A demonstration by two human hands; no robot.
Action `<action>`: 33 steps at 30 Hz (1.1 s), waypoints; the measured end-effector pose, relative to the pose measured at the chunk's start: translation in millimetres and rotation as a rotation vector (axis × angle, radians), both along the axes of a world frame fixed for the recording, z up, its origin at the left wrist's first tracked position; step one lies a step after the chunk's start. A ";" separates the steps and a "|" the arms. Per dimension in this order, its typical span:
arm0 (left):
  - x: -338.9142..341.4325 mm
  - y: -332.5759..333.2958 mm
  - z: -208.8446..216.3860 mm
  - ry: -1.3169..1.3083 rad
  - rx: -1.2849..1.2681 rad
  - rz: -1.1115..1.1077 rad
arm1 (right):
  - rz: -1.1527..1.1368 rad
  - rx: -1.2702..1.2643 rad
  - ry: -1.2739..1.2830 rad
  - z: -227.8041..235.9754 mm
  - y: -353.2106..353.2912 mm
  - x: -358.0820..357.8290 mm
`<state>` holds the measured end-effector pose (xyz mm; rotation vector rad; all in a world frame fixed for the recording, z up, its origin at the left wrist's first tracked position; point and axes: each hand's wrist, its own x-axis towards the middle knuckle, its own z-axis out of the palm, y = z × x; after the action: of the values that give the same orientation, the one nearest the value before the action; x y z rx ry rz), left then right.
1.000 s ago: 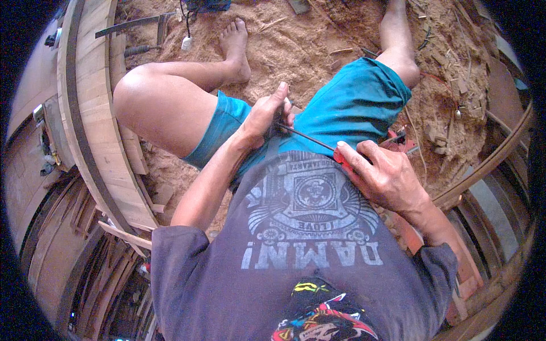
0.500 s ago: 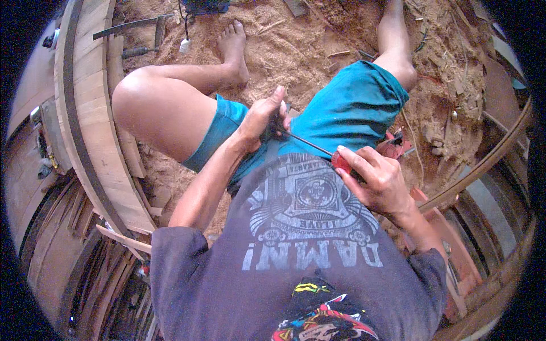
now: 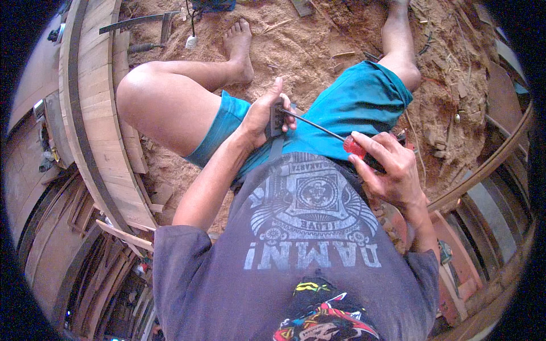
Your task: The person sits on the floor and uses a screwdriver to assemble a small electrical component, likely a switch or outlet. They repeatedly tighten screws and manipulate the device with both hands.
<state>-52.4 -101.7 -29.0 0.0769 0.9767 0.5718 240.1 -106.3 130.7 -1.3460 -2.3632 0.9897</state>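
A screwdriver with a translucent red handle and a long thin dark shaft is held in my right hand, whose fingers and thumb are closed round the handle. The shaft slants up and left to a dark block with a row of markings on its face. Around that block my left hand is closed, thumb pointing up and away. A flat grey strip extends from the block toward my body, above the teal shorts. The fingers partly hide where the shaft's tip meets the block.
Sawdust and wood scraps cover the floor between my legs. Long stacked planks run along the left. A white fitting hangs on a black cord at the far side. Orange-red boards and a curved beam stand at the right.
My right hand has shifted right with the screwdriver. My left hand has turned a little, so the dark block's marked face and the grey strip show more clearly.
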 end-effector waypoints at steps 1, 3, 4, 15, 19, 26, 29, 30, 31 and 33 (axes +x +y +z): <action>0.0 -0.4 0.3 0.007 0.000 -0.002 | 0.000 -0.009 -0.004 0.0 0.2 -0.2; -0.3 -0.8 0.7 0.021 -0.001 -0.007 | -0.001 -0.027 -0.012 1.6 1.0 -0.9; 0.0 -0.9 0.7 0.017 0.004 -0.008 | 0.000 -0.031 -0.019 2.5 1.1 -0.8; 1.5 -2.2 3.3 0.075 0.035 -0.044 | 0.063 0.029 -0.115 12.5 7.1 -8.4; 2.5 -2.1 5.1 0.104 0.052 -0.052 | 0.115 0.124 -0.092 12.2 6.4 -12.5; 0.7 -5.2 5.4 0.142 0.087 -0.127 | 0.124 0.063 -0.122 9.5 -6.1 -11.0; -0.9 -5.8 5.2 0.144 0.065 -0.138 | 0.108 0.006 -0.149 10.9 -7.9 -9.6; -1.0 -5.2 6.3 0.146 0.051 -0.139 | 0.102 0.004 -0.136 10.1 -8.1 -9.7; -0.7 -4.7 7.6 0.147 0.055 -0.141 | 0.096 0.003 -0.124 9.5 -8.6 -9.9; -0.3 -3.9 9.7 0.150 0.063 -0.144 | 0.103 0.049 -0.116 8.2 -10.4 -12.0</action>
<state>-52.7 -105.6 -19.2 0.2473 1.0895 0.4683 228.1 -116.7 138.9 -1.3085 -2.5484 0.8968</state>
